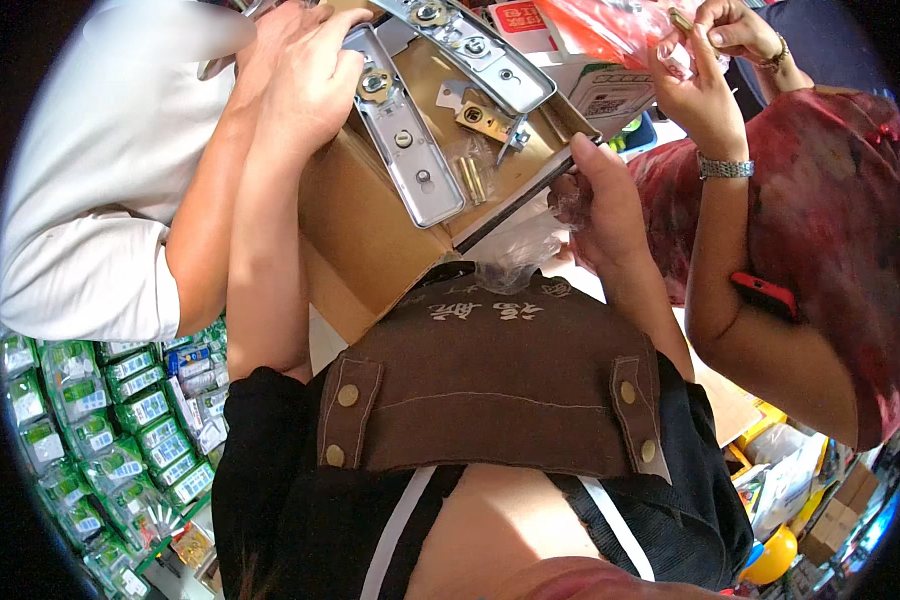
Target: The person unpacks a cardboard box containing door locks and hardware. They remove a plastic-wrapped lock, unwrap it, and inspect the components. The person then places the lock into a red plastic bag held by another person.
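My left hand [304, 94] is at the upper left, its thumb against the side of a silver metal lock plate [412, 150]. Its other fingertips are partly hidden, so I cannot tell how firmly it grips. At the near right edge of an open cardboard box [375, 247], my right hand [604, 199] has its thumb over the dark rim and its fingers below, beside a clear plastic bag [521, 251]. A second lock plate [487, 56] slants across the box top. Inside lie a brass-coloured lock part [484, 116] and small brass cylinders [471, 180].
At the right, another person's hands [694, 71] hold a small brass piece near a red plastic bag [600, 26]. A person in a white shirt [112, 187] reaches in from the left. Green blister packs [142, 405] fill the lower left; a yellow helmet-like object [771, 556] is lower right.
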{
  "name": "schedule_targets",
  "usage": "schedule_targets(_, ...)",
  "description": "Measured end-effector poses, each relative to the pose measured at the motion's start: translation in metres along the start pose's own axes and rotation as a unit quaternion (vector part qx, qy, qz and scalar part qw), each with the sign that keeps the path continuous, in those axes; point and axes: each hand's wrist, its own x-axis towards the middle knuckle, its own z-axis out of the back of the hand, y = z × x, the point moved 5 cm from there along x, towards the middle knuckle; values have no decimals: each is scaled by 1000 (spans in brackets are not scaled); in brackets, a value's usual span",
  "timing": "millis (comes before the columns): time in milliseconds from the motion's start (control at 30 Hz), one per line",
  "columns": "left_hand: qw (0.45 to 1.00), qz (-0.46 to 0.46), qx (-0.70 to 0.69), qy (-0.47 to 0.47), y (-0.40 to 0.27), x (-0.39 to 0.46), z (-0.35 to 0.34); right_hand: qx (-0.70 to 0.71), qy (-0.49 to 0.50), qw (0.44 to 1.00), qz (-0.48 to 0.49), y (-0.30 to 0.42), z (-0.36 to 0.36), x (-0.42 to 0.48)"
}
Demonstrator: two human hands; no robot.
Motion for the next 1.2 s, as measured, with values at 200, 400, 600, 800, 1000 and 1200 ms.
schedule_targets(200, 999, 42, 3, 25, -22, 13, 24, -2, -22, 1000, 8, 10, 8, -1)
schedule_targets(400, 978, -180, -97, 29, -92, 27, 35, 23, -39, 999, 12, 6, 9, -1)
schedule_targets(600, 953, -270, -37, 135, -122, 41, -13, -14, -4, 1000, 11, 7, 13, -1)
schedule_targets(800, 947, -182, -98, 245, -100, 18, -5, -32, -1, 999, 35, 9, 17, -10)
schedule_targets(1000, 941, -230, -75, 237, -136, 21, -57, -25, -19, 999, 33, 2, 28, -22)
schedule_targets(1200, 948, -194, -15, 252, -190, 19, -70, 2, 13, 999, 49, 5, 62, -40)
